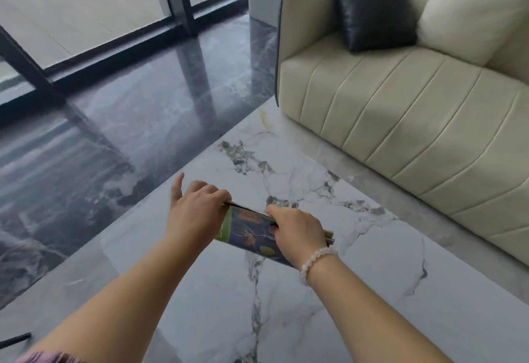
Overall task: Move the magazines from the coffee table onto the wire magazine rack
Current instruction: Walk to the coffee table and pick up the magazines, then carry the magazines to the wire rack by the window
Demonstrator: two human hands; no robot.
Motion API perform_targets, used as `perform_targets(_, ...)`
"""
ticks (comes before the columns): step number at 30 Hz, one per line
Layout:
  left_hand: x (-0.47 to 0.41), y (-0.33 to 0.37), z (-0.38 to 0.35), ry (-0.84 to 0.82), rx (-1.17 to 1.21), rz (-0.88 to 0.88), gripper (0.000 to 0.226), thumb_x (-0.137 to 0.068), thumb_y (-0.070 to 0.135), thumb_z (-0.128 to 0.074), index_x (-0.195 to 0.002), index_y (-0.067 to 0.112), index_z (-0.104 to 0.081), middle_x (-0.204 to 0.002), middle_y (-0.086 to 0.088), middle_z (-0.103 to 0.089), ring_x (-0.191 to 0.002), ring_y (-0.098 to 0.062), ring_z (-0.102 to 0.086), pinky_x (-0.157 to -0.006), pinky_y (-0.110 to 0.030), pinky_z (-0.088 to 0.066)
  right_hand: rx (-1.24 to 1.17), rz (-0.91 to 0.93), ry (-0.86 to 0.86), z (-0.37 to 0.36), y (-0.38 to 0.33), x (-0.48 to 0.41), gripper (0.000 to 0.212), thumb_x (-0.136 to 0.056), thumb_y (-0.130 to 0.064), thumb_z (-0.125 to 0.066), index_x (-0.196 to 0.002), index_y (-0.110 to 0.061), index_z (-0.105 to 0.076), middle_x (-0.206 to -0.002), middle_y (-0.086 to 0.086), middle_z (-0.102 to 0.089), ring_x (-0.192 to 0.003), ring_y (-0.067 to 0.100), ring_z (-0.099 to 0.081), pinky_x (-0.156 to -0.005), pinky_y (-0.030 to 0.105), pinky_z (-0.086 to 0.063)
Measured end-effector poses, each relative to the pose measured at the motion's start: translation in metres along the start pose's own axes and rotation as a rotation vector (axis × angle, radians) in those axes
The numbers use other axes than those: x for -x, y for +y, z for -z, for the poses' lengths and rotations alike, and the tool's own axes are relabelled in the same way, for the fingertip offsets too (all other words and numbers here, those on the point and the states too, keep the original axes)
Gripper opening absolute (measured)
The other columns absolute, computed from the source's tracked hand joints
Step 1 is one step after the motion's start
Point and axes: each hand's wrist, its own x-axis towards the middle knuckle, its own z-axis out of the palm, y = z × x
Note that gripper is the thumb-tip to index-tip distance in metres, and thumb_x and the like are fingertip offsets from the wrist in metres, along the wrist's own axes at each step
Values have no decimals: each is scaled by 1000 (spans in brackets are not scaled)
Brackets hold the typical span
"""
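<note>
A thin stack of magazines (pixel 249 233), its cover dark blue with a green edge and orange figures, stands on edge above the white marble coffee table (pixel 286 305). My left hand (pixel 194 211) pinches the stack's upper left corner, with the index finger sticking out. My right hand (pixel 297 231), a bead bracelet on its wrist, grips the right end of the stack from above. The wire magazine rack is not in view.
A cream sofa (pixel 415 105) with a dark cushion (pixel 375 14) and a cream cushion stands to the right beyond the table. Dark glossy marble floor (pixel 114 133) and black-framed glass panels lie to the left. A thin black object (pixel 15 339) shows at the bottom left edge.
</note>
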Motion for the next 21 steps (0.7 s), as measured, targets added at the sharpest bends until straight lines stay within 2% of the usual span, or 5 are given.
perform_targets(3,-6,-26,60,-35,-15,13,25,-94,36,-41,-105,35,-63,-108,9,-66,-111,-21,-50,-110,-43,-15,73,95,46,53,-38,-14,15,-84,-8,-52,-84,-22,-47,-88,9,-68,-79,34,-63,-57,32,-34)
perform_targets(5,-11,-45,96,14,-20,8,26,-94,34,-41,-105,34,-64,-107,6,-67,-108,-23,-50,-105,-40,-21,110,164,95,84,-64,-24,15,-84,-6,-51,-87,-21,-51,-89,9,-68,-80,35,-62,-57,32,-34)
perform_targets(10,-8,-105,184,93,-46,66,17,-88,32,-48,-94,27,-63,-100,3,-70,-102,-24,-57,-105,-40,-22,170,318,175,150,-148,-43,13,-84,-11,-53,-89,-23,-54,-90,9,-68,-80,34,-61,-58,32,-32)
perform_targets(16,14,-198,264,169,-72,118,19,-90,29,-45,-98,27,-62,-102,3,-71,-93,-24,-64,-100,-39,-29,196,448,200,190,-268,-66,16,-86,-12,-53,-95,-25,-56,-92,9,-68,-83,34,-62,-60,34,-38)
perform_targets(21,42,-291,312,250,-98,129,18,-92,31,-44,-99,27,-60,-98,4,-70,-90,-22,-63,-85,-35,-38,187,516,185,198,-372,-85,17,-86,-12,-53,-83,-27,-46,-92,8,-67,-82,32,-62,-62,35,-45)
